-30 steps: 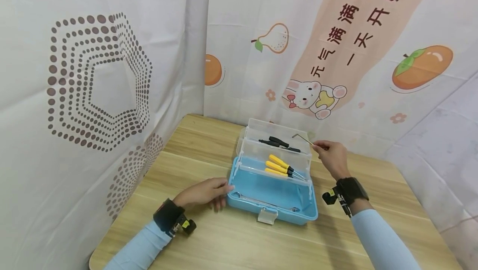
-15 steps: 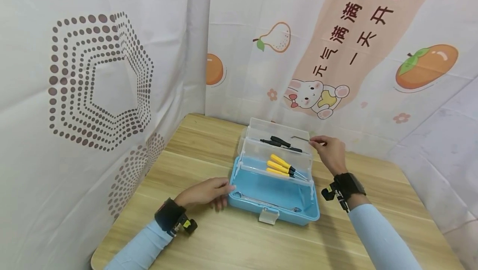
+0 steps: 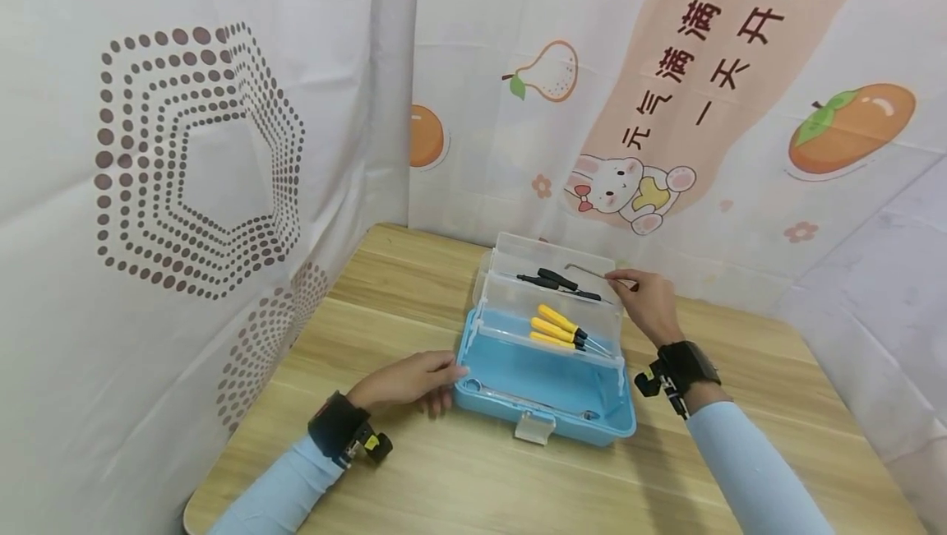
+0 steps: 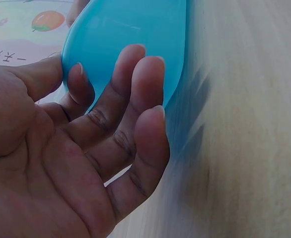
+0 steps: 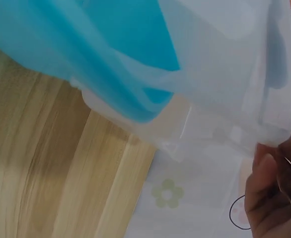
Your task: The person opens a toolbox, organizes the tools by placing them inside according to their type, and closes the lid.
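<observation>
A blue toolbox (image 3: pixel 533 362) stands with its clear lid and trays raised. My left hand (image 3: pixel 414 377) pinches its left front corner, thumb on the rim and index finger curled against the outer wall; the other fingers hang loosely bent in the left wrist view. My right hand (image 3: pixel 649 301) pinches a thin, bent hex key (image 3: pixel 586 270) by one end, over the right end of the upper clear tray (image 3: pixel 499 279). Several black-handled tools (image 3: pixel 556 279) lie in that tray. In the right wrist view the fingertips (image 5: pixel 265 166) are at the tray's corner, and the key is hidden.
Three yellow-handled screwdrivers (image 3: pixel 556 326) lie in the lower clear tray. A combination wrench (image 3: pixel 528 398) lies along the front of the box's floor. The clear latch (image 3: pixel 534 428) hangs down in front. A printed curtain (image 3: pixel 481 190) hangs behind the wooden table (image 3: pixel 399 272).
My right hand has moved left and slightly down with the hex key, bringing it over the upper tray. The left hand stays at the box's corner.
</observation>
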The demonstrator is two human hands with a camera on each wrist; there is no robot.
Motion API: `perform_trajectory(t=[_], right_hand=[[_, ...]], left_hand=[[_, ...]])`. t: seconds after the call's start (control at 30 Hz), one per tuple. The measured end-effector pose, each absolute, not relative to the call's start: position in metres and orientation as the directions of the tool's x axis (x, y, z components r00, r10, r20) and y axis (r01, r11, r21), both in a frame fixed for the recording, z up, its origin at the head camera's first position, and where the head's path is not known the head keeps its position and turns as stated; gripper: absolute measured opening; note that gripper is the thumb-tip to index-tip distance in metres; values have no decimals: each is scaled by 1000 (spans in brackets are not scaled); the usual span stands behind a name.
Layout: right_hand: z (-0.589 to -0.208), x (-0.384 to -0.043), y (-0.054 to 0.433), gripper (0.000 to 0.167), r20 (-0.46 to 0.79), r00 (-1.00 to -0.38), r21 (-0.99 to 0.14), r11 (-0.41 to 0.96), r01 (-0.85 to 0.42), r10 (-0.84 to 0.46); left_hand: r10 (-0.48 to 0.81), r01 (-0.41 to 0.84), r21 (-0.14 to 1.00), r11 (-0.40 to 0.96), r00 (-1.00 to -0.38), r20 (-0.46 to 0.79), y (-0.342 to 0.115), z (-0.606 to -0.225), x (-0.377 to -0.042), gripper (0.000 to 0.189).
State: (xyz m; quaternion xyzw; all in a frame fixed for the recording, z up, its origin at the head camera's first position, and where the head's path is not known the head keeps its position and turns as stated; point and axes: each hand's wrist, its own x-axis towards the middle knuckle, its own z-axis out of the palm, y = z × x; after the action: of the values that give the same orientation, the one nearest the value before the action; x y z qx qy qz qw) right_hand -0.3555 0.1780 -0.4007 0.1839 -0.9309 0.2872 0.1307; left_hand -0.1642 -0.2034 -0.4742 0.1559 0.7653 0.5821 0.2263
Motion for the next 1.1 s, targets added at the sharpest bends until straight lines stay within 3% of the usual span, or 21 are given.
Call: perform_trajectory(t=[0.27,0.43,0.53,0.7,0.93,1.1], right_hand=[[-402,-344,228,28,325,-918,-509,776,-373,-228],[-425,-333,295,42,64,-954,-422,859,-292,-293],[-445,-325,337,53,-71,-964,-383,900,-210,-256],[-460,-312,377,63,-153,-975,-403,911,-89,-163],[-457,-299,387,35,-155,-971,-405,908,-108,-185],[-457,-298,386,31,-202,-961,-390,916,-96,-187]], left_hand=[[510,-6,960,279,-846,-154,-201,-473,-164,36],[499,-17,960,279,-852,-160,-203,-472,-163,38],[506,-15,960,278,-847,-160,-203,-470,-163,38],[513,-3,959,283,-844,-154,-201,-466,-164,37],[509,5,950,311,-846,-162,-201,-467,-164,36],[492,-4,953,304,-856,-160,-201,-468,-162,37]])
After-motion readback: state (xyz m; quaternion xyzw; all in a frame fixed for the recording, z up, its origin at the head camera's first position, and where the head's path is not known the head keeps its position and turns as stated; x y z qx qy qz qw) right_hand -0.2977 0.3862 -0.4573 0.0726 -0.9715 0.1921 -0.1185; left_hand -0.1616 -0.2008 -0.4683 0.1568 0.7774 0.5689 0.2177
